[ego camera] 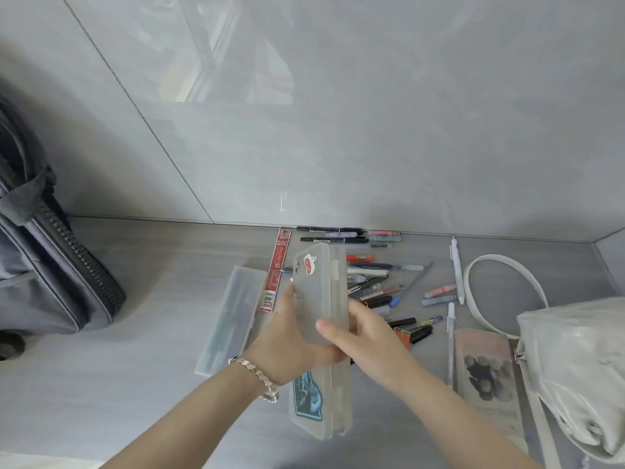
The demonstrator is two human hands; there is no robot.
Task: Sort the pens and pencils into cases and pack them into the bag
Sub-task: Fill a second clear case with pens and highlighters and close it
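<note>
Backpack, dark grey with a heavy black zip, stands at the far left of the grey surface, close to the tiled wall. Next we note a slim clear case lying flat, with long items dimly visible inside. Just beside it lies a red packet bearing a barcode label. At centre the left hand, a link bracelet at its wrist, grips the left side of a frosted case, fingers curled round it. The right hand grips the right side of the same case, thumb laid across its front face. We find this frosted case held tilted, running lengthwise away from the person. It carries a red sticker near its far end and a blue sticker near its near end. Whether its near end touches the surface we cannot tell. Behind and right of it, loose pens lie in a scattered heap reaching back to the wall. Further right lie two white pens, apart from the heap, then a flat pink pouch. A white handbag lies at the far right, its strap looping toward the pens.
</note>
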